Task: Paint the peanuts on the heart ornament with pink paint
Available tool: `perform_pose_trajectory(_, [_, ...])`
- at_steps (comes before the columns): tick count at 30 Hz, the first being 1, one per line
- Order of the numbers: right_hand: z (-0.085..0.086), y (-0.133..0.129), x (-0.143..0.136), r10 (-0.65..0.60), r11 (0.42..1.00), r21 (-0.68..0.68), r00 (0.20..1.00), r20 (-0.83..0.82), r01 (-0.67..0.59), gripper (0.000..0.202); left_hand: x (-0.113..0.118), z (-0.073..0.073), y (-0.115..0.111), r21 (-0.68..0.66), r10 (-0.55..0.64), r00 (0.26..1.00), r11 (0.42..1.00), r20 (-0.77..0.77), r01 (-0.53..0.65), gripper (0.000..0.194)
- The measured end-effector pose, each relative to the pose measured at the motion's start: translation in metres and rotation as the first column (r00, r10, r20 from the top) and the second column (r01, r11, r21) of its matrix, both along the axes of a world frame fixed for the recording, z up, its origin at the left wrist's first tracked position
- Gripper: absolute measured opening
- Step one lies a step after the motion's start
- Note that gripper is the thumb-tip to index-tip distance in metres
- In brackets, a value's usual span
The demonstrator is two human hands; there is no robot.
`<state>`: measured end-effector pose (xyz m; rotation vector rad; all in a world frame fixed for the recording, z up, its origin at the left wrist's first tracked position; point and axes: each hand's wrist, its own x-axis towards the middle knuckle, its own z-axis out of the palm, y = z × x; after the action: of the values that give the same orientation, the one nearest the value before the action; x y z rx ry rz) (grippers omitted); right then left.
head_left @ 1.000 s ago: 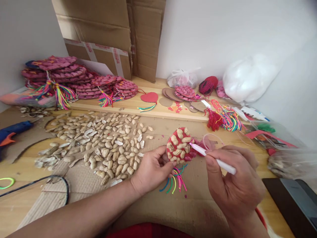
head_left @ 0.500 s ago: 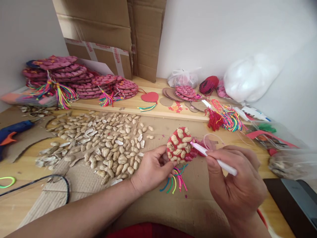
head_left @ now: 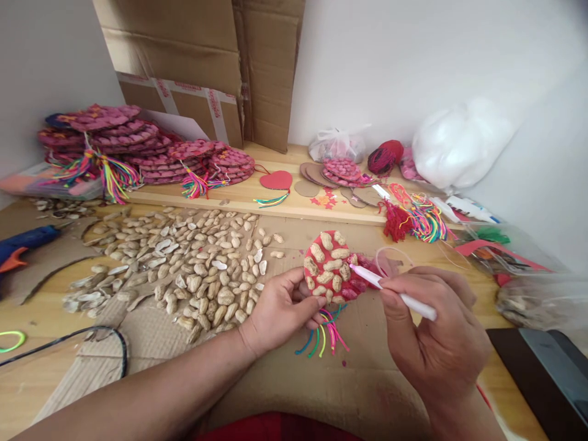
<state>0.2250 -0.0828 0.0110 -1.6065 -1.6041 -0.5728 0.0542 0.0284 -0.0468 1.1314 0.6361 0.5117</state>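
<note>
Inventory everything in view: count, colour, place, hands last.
Disc with peanuts: one, red and tan, centre
Marker: one, white and pink, right of disc
Tassel: one, multicoloured, below disc
Peanuts: many, tan, left of disc
Disc stacks: several, pink, back left
Heart: one, red, back middle
Stars: several, reddish, back middle
Yarn ball: one, dark red, back right
Cord bundle: one, multicoloured, right
Large bag: one, white, back right
Plastic bags: some, clear, right and back
Upright cardboard: some, brown, back
Tool: one, blue, left edge
Cable: one, black, lower left
Flat object: one, dark, lower right
Left hand: one, holding disc
Right hand: one, holding marker
</note>
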Motion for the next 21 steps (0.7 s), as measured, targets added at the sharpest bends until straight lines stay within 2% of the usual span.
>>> perform_pose_trajectory(11, [-0.0007,-0.0006,0.0025,0.023,0.998,0.068,0.998,-0.065,-0.018,0.017,-0.0005,0.0012,0.0018,0.008,-0.008,1.000,1.000,0.011,0.008,0.027])
perform_pose_trajectory(21, [0.0019,-0.0010,0.0023,-0.013,0.993,0.118,0.996,-0.091,0.023,0.018,-0.0001,0.0009,-0.0009,0.041,-0.007,1.000,0.999,-0.007,0.007,0.025])
